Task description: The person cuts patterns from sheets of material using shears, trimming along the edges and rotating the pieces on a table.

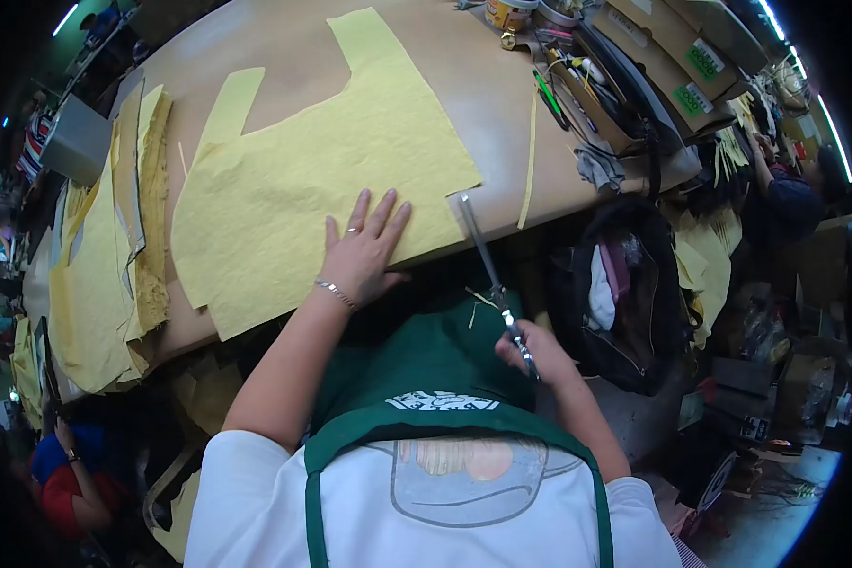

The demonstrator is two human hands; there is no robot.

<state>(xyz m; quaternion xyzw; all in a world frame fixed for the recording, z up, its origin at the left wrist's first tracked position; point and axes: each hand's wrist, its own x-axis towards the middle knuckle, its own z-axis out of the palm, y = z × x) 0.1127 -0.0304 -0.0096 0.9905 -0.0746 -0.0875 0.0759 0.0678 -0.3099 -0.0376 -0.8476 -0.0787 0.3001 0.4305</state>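
Note:
A large piece of yellow leather-like material lies flat on the table, with two strap-like arms reaching toward the far side. My left hand rests on its near edge, palm down and fingers spread. In my right hand is a pair of long scissors, gripped by the handles. Their blades point away from me, and the tip is beside the notched right corner of the yellow piece. Thin yellow offcuts hang near the scissors' pivot, above my green apron.
Stacked yellow pieces drape over the table's left edge. A narrow yellow strip lies to the right, near a green pen and cardboard boxes. An open black bag hangs below the right edge. Another person is at lower left.

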